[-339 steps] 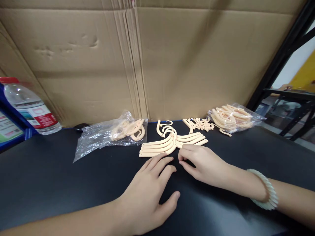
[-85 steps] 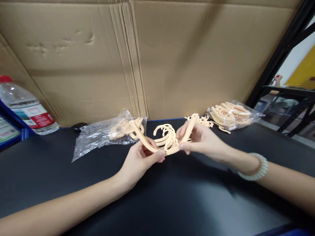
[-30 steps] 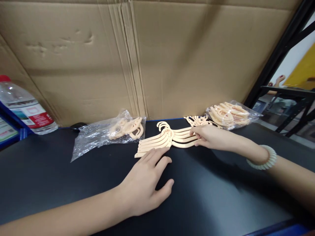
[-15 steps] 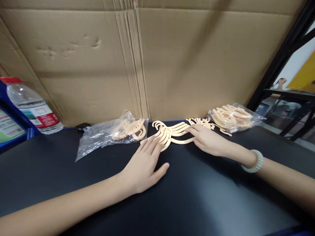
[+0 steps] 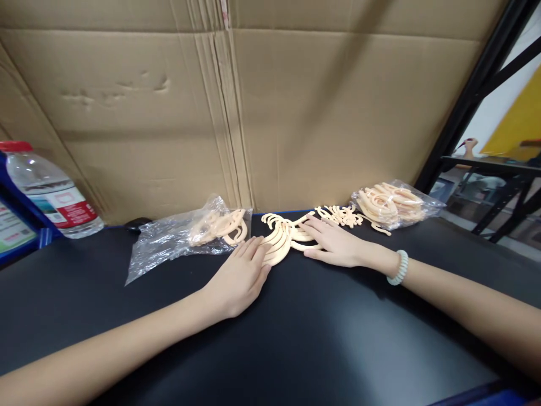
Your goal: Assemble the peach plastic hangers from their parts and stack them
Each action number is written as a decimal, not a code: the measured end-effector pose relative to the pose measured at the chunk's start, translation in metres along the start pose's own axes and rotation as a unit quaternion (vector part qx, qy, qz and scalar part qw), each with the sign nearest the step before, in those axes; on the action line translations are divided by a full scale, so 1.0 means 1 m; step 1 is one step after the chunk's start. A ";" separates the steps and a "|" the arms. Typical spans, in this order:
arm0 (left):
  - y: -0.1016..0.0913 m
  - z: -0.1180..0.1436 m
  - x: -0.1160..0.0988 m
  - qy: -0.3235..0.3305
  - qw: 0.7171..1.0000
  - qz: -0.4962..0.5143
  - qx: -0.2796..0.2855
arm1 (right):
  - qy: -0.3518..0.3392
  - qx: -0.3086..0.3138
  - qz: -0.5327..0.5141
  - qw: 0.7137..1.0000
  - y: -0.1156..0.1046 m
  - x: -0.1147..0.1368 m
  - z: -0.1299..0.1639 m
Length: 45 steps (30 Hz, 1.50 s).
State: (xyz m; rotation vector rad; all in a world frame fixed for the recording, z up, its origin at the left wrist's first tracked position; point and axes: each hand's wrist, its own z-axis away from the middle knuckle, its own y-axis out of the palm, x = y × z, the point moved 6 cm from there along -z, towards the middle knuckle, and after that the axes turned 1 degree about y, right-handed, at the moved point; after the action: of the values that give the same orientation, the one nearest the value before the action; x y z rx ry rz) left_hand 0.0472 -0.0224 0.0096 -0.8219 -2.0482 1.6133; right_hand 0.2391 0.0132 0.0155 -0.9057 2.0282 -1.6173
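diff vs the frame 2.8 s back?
Then both hands held one hanger up, bent between them. Now it is let go: left hand and right hand press flat on the hanger stack, pushed farther back. Both bags and bottle unchanged.

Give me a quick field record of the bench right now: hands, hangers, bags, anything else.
left hand: flat, fingertips on the hanger stack
right hand: flat on the stack's right side, no closed grip
hanger stack: peach plastic, fanned, on the black table
left bag: clear, hangers inside
right bag: clear, hangers inside
loose hooks: beside right bag
water bottle: far left
backdrop: cardboard
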 end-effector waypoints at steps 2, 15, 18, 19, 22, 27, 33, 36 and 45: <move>-0.002 0.000 -0.002 0.010 1.000 0.009 0.004 | 0.003 -0.001 0.007 1.000 -0.002 -0.002 0.003; 0.003 -0.001 -0.002 0.034 0.999 -0.005 0.034 | -0.024 0.027 -0.015 0.999 -0.003 -0.011 0.003; 0.002 -0.001 -0.004 0.041 0.999 -0.014 0.029 | -0.048 0.026 -0.013 0.998 -0.006 -0.001 0.005; 0.003 -0.002 -0.004 0.040 0.999 -0.014 0.033 | -0.048 0.033 -0.016 0.998 -0.005 0.000 0.005; 0.004 -0.003 -0.004 0.034 0.998 -0.011 0.052 | -0.030 0.056 -0.029 0.998 0.001 -0.007 0.002; 0.002 -0.004 -0.004 0.048 0.997 -0.002 0.054 | -0.013 0.080 -0.033 0.996 0.008 -0.018 -0.002; -0.006 -0.008 0.008 0.032 0.999 -0.029 0.009 | -0.042 0.038 -0.019 0.998 0.004 -0.012 0.001; -0.011 -0.013 0.025 0.016 0.998 -0.055 -0.020 | -0.033 0.032 -0.017 0.999 0.005 -0.014 0.003; -0.055 -0.018 0.043 -0.042 0.968 -0.178 -0.171 | -0.016 0.038 -0.011 0.999 0.010 -0.017 0.005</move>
State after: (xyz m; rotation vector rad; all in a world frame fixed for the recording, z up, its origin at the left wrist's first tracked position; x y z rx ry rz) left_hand 0.0156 0.0108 0.0650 -0.4561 -2.4087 1.1372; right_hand 0.2527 0.0227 0.0034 -0.9244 1.9269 -1.6695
